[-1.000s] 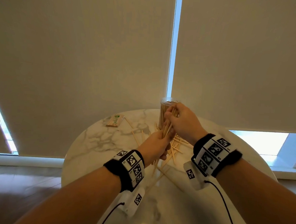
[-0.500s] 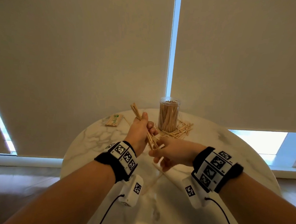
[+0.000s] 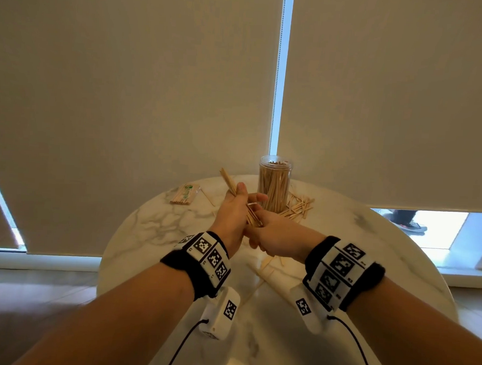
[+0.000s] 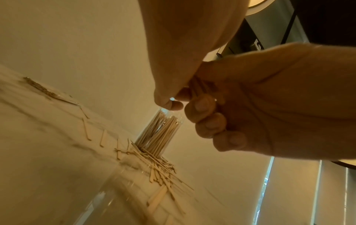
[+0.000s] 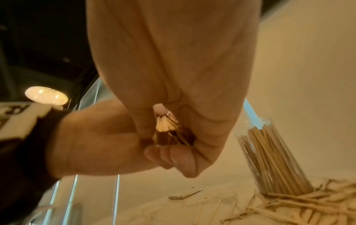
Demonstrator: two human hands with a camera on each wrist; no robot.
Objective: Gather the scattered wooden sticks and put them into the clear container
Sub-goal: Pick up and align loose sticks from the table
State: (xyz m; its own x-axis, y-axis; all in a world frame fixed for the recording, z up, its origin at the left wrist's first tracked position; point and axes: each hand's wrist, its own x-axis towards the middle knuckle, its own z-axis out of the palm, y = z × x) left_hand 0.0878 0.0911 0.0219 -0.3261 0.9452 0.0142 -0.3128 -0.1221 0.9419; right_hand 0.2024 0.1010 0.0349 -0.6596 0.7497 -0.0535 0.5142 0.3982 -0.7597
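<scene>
The clear container (image 3: 273, 184) stands upright at the table's far side, packed with wooden sticks. My left hand (image 3: 240, 203) grips a slanted bundle of sticks (image 3: 228, 181) just left of it. My right hand (image 3: 261, 229) is curled around the bundle's lower end (image 3: 253, 218). In the left wrist view the right hand's fingers (image 4: 212, 124) curl around the sticks (image 4: 199, 87) above the container (image 4: 159, 132). In the right wrist view the stick ends (image 5: 165, 126) show between both hands, with the container (image 5: 269, 159) to the right.
Loose sticks (image 3: 297, 207) lie heaped right of the container, and a few more sticks (image 3: 263, 270) lie under my wrists. A wrapped packet of sticks (image 3: 185, 194) sits at the far left of the round marble table (image 3: 153, 228). Blinds hang behind it.
My right hand left the container's mouth and came back to the bundle. My left hand lifted the bundle and tilted it leftward. The container is now in full view.
</scene>
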